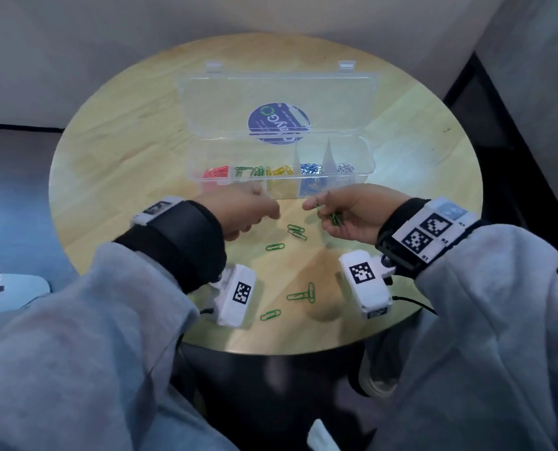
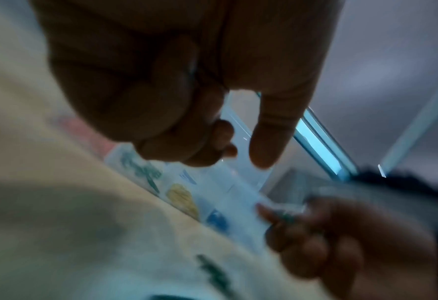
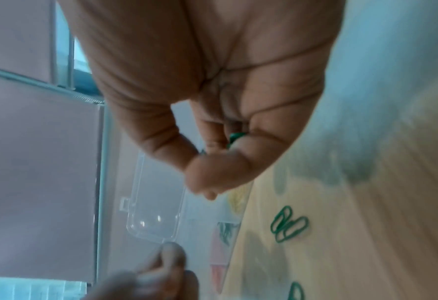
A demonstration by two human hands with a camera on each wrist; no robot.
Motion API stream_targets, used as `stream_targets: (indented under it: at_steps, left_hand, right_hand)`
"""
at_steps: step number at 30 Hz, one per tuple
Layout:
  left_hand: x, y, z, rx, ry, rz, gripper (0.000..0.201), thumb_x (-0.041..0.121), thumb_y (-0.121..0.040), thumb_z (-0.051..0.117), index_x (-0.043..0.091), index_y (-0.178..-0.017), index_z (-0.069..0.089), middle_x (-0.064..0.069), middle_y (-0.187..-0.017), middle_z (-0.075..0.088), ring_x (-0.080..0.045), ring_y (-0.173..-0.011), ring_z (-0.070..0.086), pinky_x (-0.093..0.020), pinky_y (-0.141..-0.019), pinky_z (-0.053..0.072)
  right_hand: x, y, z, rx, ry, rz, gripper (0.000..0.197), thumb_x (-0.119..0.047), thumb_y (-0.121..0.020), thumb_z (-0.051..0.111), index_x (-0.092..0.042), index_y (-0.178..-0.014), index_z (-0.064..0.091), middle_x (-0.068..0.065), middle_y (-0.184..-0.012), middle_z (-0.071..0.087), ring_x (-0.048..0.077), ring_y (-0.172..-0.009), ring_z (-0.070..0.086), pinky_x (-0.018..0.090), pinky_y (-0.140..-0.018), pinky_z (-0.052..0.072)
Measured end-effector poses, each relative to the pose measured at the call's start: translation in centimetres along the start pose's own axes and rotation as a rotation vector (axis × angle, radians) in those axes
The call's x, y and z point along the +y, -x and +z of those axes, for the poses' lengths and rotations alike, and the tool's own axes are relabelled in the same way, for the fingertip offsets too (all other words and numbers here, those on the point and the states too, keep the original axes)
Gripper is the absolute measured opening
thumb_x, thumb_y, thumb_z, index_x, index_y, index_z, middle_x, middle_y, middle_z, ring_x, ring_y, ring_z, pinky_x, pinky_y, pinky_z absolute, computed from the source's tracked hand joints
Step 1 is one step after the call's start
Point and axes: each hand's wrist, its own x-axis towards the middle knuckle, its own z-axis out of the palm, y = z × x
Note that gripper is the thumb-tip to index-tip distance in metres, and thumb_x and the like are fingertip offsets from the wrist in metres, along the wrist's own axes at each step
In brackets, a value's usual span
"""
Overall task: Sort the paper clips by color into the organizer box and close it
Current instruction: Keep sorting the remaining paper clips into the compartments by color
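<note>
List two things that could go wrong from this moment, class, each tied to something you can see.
1. The right hand grips several green clips at once; some may slip out.
2. The green compartment adjoins the yellow clips, so a dropped clip could land in the wrong colour.

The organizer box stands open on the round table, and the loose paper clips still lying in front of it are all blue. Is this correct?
Not quite. The organizer box is open on the table, but the loose paper clips in front of it are green, not blue, as the head view shows.
</note>
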Motion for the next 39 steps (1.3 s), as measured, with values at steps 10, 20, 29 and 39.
stream_targets:
  at_steps: [10, 20, 29, 39]
  left_hand:
    - [-0.7, -0.2, 3.1, 0.072, -0.695, 0.136, 0.009, 0.020, -0.080, 0.065, 0.024, -0.084, 0.057, 0.005, -0.082, 0.055, -0.017, -0.080, 0.051, -0.022, -0.050, 0.030]
    - [-1.1, -0.5, 2.8, -0.012, -0.621, 0.034, 0.006, 0.018, -0.075, 0.066, 0.019, -0.070, 0.063, 0.003, -0.066, 0.058, -0.016, -0.063, 0.051, -0.022, -0.054, 0.037]
    - [-1.5, 1.3, 0.2, -0.118, 0.248, -0.001, 0.038, -0.011, -0.083, 0.045, 0.015, -0.058, 0.032, -0.008, -0.065, 0.049, -0.012, -0.055, 0.040, -0.014, -0.040, 0.026]
    - [-2.2, 2.5, 0.7, -0.137, 0.162, -0.001, 0.028, 0.001, -0.082, 0.052, 0.017, -0.065, 0.037, -0.003, -0.064, 0.044, -0.012, -0.050, 0.033, -0.018, -0.041, 0.023]
  right_hand:
    - [-0.2, -0.9, 1.3, 0.191, 0.504, -0.031, 0.016, -0.015, -0.089, 0.054, -0.012, -0.074, 0.050, 0.003, -0.066, 0.044, 0.014, -0.054, 0.043, 0.020, -0.045, 0.039]
    - [0.2, -2.4, 3.9, 0.197, 1.475, -0.150, 0.020, -0.033, -0.080, 0.067, -0.025, -0.092, 0.053, -0.011, -0.077, 0.049, 0.013, -0.075, 0.048, 0.024, -0.057, 0.035]
    - [0.7, -2.6, 3.9, 0.155, 1.554, -0.053, 0.026, -0.031, -0.082, 0.064, -0.009, -0.095, 0.067, 0.003, -0.096, 0.069, 0.021, -0.090, 0.063, 0.031, -0.078, 0.053]
    - [1.4, -1.0, 4.1, 0.155, 1.491, -0.042, 0.002, -0.018, -0.082, 0.061, -0.017, -0.081, 0.059, 0.002, -0.090, 0.061, 0.019, -0.082, 0.054, 0.026, -0.066, 0.044]
